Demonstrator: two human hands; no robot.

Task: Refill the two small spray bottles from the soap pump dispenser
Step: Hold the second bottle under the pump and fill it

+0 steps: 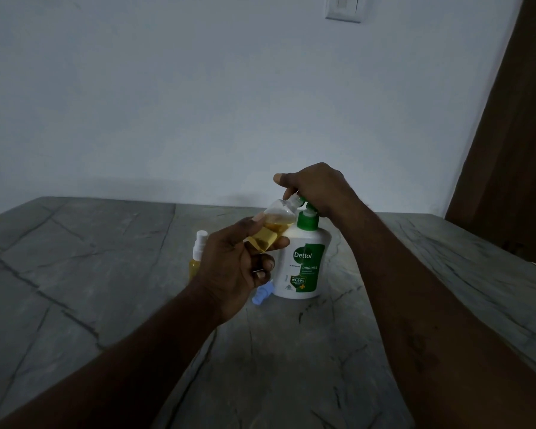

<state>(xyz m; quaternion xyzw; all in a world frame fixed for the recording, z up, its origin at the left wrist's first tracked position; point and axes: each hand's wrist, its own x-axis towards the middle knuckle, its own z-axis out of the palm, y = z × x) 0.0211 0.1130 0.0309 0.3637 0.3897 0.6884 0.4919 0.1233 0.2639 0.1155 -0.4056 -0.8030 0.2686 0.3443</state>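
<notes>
Left hand (pixel 229 267) grips an uncapped bottle (pixel 276 224), part full, neck at the pump (pixel 304 252) spout, centre of the bench (pixel 106 274); right hand (pixel 316 190) curls over the pump head. Second bottle (pixel 197 255) stands capped behind; filling judged under way.

Both forearms reached forward. The left hand (pixel 232 264) pinched a small spray bottle (pixel 276 219) between thumb and fingers; the right hand (pixel 317 188) curled over the pump head (pixel 309 209), index finger straight.
</notes>
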